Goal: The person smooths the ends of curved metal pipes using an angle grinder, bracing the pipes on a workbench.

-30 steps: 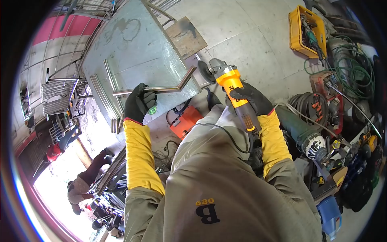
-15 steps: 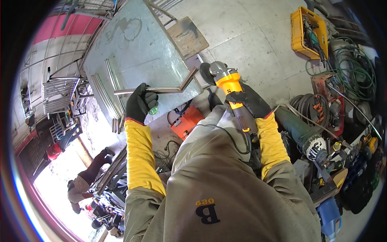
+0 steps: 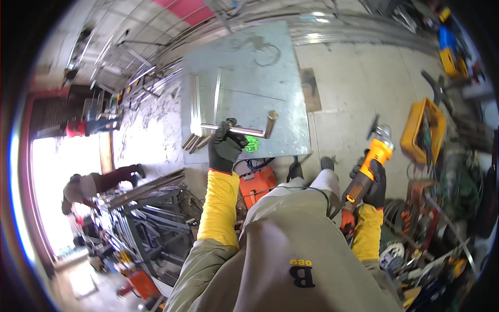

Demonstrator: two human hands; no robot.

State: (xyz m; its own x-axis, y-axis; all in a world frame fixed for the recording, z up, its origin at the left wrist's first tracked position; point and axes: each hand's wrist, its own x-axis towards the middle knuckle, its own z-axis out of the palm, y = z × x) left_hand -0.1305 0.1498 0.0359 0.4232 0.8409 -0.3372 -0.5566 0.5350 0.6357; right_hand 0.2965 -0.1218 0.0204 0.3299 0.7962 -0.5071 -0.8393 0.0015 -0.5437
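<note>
My left hand (image 3: 226,147), in a dark glove with a yellow cuff, is closed around a bent metal tube (image 3: 249,131) above the metal-topped table (image 3: 244,52). The tube's short arm angles up at its right end. Away to the right, my right hand (image 3: 375,179) grips a yellow and grey angle grinder (image 3: 377,156) by its body, with the disc at the top, apart from the tube. A cord runs from the grinder's rear towards my legs. Straight metal tubes (image 3: 195,104) lie on the table's left side. A bright green item (image 3: 252,144) shows beside my left glove.
An orange-red box (image 3: 258,182) stands on the floor by my feet. At right are a yellow crate (image 3: 408,132) of tools and coiled hoses. Metal frames (image 3: 150,223) are piled at lower left, where another person (image 3: 86,187) bends over.
My view has turned. My right hand has drawn the grinder away from the tube's end, to the right. My left hand still holds the tube over the table.
</note>
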